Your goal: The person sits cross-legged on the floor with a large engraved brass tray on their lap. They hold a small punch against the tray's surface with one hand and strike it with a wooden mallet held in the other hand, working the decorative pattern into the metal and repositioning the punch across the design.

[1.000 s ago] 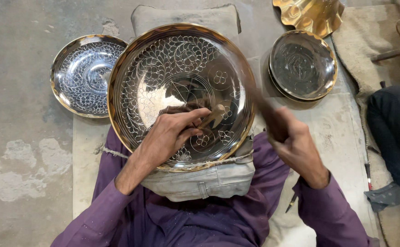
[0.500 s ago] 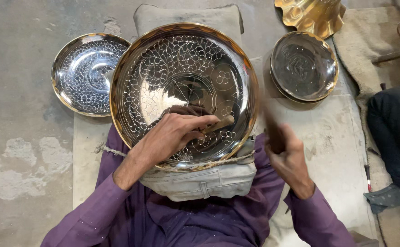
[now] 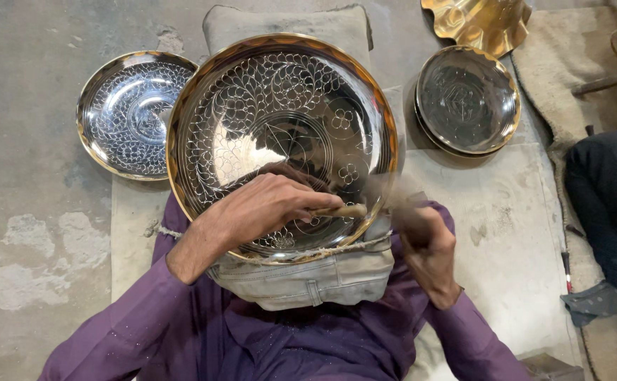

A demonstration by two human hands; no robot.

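Your left hand [image 3: 266, 208] pinches chisel [image 3: 340, 210] against large engraved brass tray [image 3: 280, 99] propped on your lap; right hand [image 3: 425, 243], fingers closed on blurred mallet [image 3: 393, 194]. Floral pattern covers most of tray; band near lower rim looks unfinished

my left hand [image 3: 266, 208] pins a slim chisel [image 3: 338, 210] against the big engraved brass tray [image 3: 280, 92] on my lap. my right hand [image 3: 425, 243] grips a hammer, blurred. a smaller engraved plate [image 3: 128, 113] lies left, another [image 3: 467, 99] right.
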